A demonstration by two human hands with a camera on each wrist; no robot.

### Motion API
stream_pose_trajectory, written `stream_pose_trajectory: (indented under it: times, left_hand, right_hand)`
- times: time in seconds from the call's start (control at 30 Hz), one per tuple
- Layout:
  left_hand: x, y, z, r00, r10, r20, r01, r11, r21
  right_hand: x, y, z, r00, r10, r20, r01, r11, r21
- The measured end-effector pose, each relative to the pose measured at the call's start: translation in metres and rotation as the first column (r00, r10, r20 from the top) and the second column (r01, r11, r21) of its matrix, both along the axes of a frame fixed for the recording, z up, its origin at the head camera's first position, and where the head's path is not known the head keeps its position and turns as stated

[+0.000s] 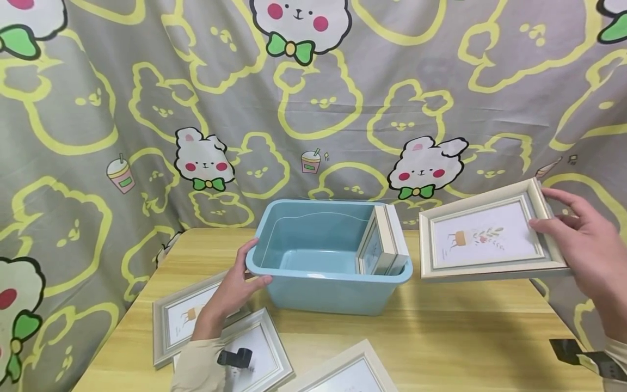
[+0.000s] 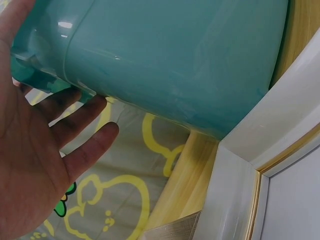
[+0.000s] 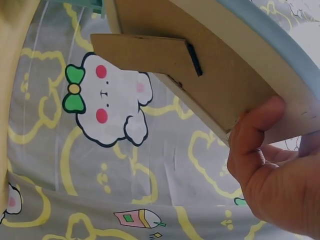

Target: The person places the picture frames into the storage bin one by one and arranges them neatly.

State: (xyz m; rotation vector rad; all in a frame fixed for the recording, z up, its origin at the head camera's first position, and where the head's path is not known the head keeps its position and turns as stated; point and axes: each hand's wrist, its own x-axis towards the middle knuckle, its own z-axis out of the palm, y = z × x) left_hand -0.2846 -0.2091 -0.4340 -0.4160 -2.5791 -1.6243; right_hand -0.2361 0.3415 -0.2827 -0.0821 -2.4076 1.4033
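Note:
A light blue plastic tub (image 1: 323, 294) stands upright on the table. My left hand (image 1: 235, 291) holds its left rim, with the thumb in front; in the left wrist view the fingers (image 2: 90, 150) reach along the tub. At the right, my right hand (image 1: 583, 234) grips a cream picture frame (image 1: 555, 256) by its right end, thumb on the front, raised above the table. Its print shows a potted plant. From behind, the right wrist view shows the brown backing (image 3: 150, 20) with a fold-out stand (image 3: 145, 52). More picture frames (image 1: 387, 234) stand on edge inside the tub's right end.
Left of the tub a silver-grey frame (image 1: 164, 326) lies partly under my left arm, with another frame (image 1: 279, 348) overlapping it. A cream frame (image 1: 364, 354) lies at the table's front edge. Behind the wooden table (image 1: 465, 332) hangs a patterned grey curtain (image 1: 274, 81).

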Motion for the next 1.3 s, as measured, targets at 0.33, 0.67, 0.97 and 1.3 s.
stream_pose_trajectory:
  times: [0.33,0.67,0.97,1.3]
  left_hand:
    - [-0.003,0.000,0.003,1.000,-0.008,-0.011,0.008,1.000,-0.008]
    - [-0.003,0.002,0.004,1.000,-0.008,-0.015,0.008,1.000,-0.001]
    - [-0.005,0.000,0.002,0.999,-0.014,-0.030,0.014,1.000,-0.003]
    - [-0.003,-0.003,-0.003,1.000,0.010,-0.011,-0.010,1.000,-0.003]
  right_hand:
    - [-0.009,0.006,0.007,0.973,0.131,-0.189,-0.199,0.890,-0.411]
    - [-0.018,0.005,0.012,0.974,0.149,-0.169,-0.213,0.856,-0.470]
    - [-0.019,0.004,0.012,0.968,0.162,-0.194,-0.241,0.820,-0.519]
    - [-0.028,-0.018,0.011,0.966,0.222,-0.131,-0.258,0.810,-0.526]
